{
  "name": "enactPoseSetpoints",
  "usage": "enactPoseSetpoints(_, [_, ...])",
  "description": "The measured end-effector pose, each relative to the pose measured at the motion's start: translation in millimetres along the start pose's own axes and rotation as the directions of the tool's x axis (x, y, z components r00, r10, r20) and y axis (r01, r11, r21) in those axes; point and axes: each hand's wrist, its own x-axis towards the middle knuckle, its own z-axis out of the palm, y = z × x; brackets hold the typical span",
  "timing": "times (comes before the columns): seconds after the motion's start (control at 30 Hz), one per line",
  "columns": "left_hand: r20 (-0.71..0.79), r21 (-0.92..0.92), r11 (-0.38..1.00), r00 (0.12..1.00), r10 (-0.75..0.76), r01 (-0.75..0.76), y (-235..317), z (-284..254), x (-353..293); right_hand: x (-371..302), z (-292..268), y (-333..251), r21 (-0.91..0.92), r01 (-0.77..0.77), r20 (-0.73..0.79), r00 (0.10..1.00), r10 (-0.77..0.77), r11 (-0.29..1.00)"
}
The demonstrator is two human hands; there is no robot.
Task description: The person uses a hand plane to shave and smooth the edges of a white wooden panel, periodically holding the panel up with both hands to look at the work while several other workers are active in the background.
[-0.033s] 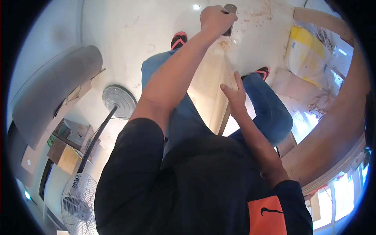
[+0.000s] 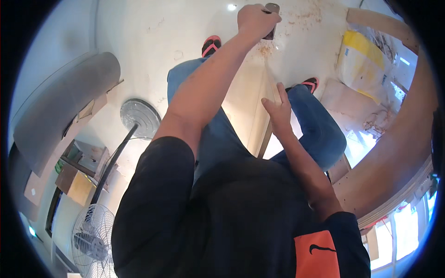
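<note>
My left hand (image 2: pixel 254 22) reaches far forward over the far end of a pale wooden board (image 2: pixel 245 111). Its fingers close round a dark brown, block-shaped tool with a rounded end, which looks like a hand plane (image 2: pixel 272 8); the hand covers part of it. Between my legs, the board runs from near my lap towards the hand plane. Curled wood shavings (image 2: pixel 265 49) lie by the tool. My right hand (image 2: pixel 279 113) is beside the board's right edge, thumb and fingers apart, with nothing in it. Whether it touches the board, I cannot tell.
More shavings (image 2: pixel 308 14) are scattered on the pale floor. At the left are a standing fan (image 2: pixel 92 241) with a round base (image 2: pixel 139 116) and a long grey rolled sheet (image 2: pixel 69 102). A yellow-and-white sack (image 2: pixel 364 65) and a large curved wooden piece (image 2: pixel 394 148) are at the right.
</note>
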Motion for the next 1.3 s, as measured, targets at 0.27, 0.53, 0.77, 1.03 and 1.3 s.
enactPoseSetpoints(0.27, [-0.035,0.207,0.972,0.992,0.120,-0.110,-17.2,-0.9,2.0,-5.4,13.7,-10.8,-0.340,0.026,-0.155,0.984,-0.084,0.940])
enactPoseSetpoints(0.53, [0.022,0.295,0.953,0.998,0.060,-0.064,-46.4,-3.6,-24.3,-4.8,4.9,2.9,-0.339,0.011,-0.129,0.990,-0.058,0.941])
enactPoseSetpoints(0.77, [0.032,0.094,0.982,0.986,-0.166,0.162,-65.7,-14.8,-56.1,-1.7,9.8,17.8,-0.444,0.033,-0.128,0.987,-0.100,0.896])
enactPoseSetpoints(1.03, [0.009,0.027,0.977,0.978,-0.210,0.210,-56.6,-8.8,-83.5,4.4,0.2,32.2,-0.444,0.081,-0.116,0.982,-0.147,0.892])
enactPoseSetpoints(1.3, [0.096,-0.070,0.920,0.921,-0.379,0.386,-76.6,-5.3,-85.8,-9.4,2.3,8.3,-0.382,-0.012,-0.110,0.993,-0.033,0.924])
